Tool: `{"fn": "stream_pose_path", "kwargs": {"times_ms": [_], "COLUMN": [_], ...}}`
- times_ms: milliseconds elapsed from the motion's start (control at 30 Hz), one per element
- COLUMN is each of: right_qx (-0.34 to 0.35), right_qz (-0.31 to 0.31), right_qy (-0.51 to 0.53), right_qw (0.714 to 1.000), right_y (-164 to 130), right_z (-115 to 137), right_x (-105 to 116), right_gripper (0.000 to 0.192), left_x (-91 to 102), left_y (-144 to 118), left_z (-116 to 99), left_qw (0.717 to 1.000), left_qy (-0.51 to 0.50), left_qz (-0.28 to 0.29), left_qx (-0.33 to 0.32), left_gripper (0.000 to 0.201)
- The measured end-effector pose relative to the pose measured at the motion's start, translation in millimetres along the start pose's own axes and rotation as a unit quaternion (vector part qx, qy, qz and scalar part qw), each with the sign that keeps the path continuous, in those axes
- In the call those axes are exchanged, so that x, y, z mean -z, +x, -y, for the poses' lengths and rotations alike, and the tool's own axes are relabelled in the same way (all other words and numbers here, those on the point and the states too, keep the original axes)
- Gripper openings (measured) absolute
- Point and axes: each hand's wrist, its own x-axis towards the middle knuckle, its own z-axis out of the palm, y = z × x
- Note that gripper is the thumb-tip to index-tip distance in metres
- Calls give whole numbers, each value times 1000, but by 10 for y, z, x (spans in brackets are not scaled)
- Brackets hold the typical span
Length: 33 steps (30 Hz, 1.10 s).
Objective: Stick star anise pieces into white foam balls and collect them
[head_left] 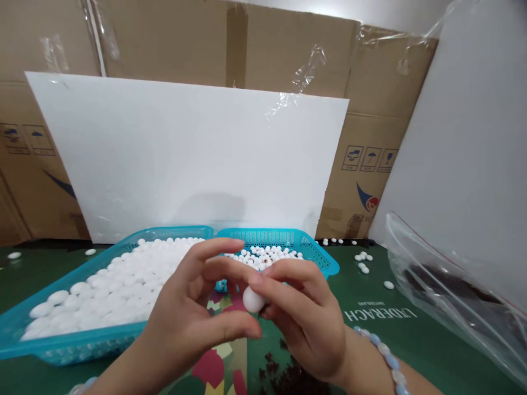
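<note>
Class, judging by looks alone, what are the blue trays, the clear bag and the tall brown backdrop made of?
Blue trays: moulded plastic, glossy, with mesh walls. Clear bag: thin plastic film, shiny and creased. Brown backdrop: cardboard boxes, matt, with printed handling symbols and tape.

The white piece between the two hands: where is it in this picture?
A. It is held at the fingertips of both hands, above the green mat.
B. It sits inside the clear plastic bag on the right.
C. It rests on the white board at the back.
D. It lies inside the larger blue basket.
A: the white piece is pinched between the fingertips of the left hand and right hand, above the green mat, outside the larger blue basket.
</note>
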Motion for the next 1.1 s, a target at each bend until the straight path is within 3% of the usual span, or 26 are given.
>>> {"fn": "stream_pose_path", "kwargs": {"times_ms": [133,233,300,400,467,533,767,967,1100], "right_qx": [8,6,4,-3,-29,-60,-71,-112,-117], "right_qz": [-6,0,-8,-36,-51,-62,-77,-95,-62], "right_qy": [-6,31,64,100,117,129,134,190,266], "right_qw": [1000,999,998,994,991,988,985,971,955], "right_y": [-34,-49,-64,-88,-100,-106,-105,-123,-118], "right_z": [-59,-109,-142,-175,-181,-177,-129,-142,-174], "right_x": [17,-3,-38,-89,-107,-107,-68,-101,-105], "right_gripper": [24,24,27,35,38,38,30,28,24], "left_x": [126,384,597,858,958,1015,1207,1329,1498], "left_y": [21,83,120,112,58,-15,-178,-281,-349], "left_z": [-8,44,136,336,468,570,768,940,1103], "left_qw": [999,978,918,811,768,747,725,755,785], "left_qy": [50,200,383,557,604,616,629,604,574], "left_qz": [7,-59,-77,-26,-11,-10,-13,-3,-2], "left_qx": [-16,-15,70,176,214,251,282,254,233], "left_gripper": [49,42,31,27,27,26,18,13,12]}}
